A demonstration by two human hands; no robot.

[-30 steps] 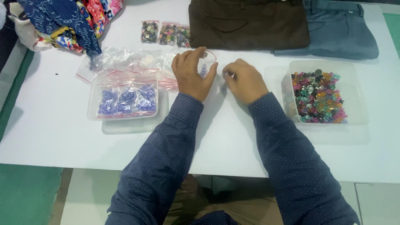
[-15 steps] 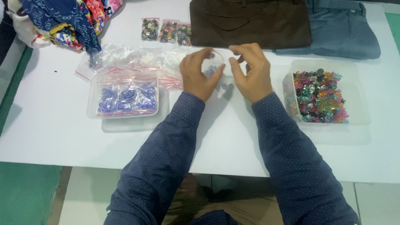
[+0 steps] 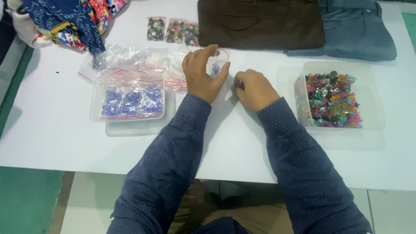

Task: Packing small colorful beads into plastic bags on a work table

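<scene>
Hands at the table's middle, containers to either side

The left hand [image 3: 202, 74] holds a small bag [image 3: 218, 64] just left of the right hand [image 3: 255, 89]; a tray of bagged beads [image 3: 128, 99] lies left, a tub of loose beads [image 3: 333, 100] right, folded trousers [image 3: 261, 22] behind.

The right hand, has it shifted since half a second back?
Yes. The right hand has dropped from beside the small clear bag down onto the white table, away from the brown folded garment.

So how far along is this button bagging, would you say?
Done: three bags of purple buttons lie in the clear tray. In hand: the left hand holds a small bag with purple buttons inside. Left: the tub of mixed buttons looks full.
</scene>
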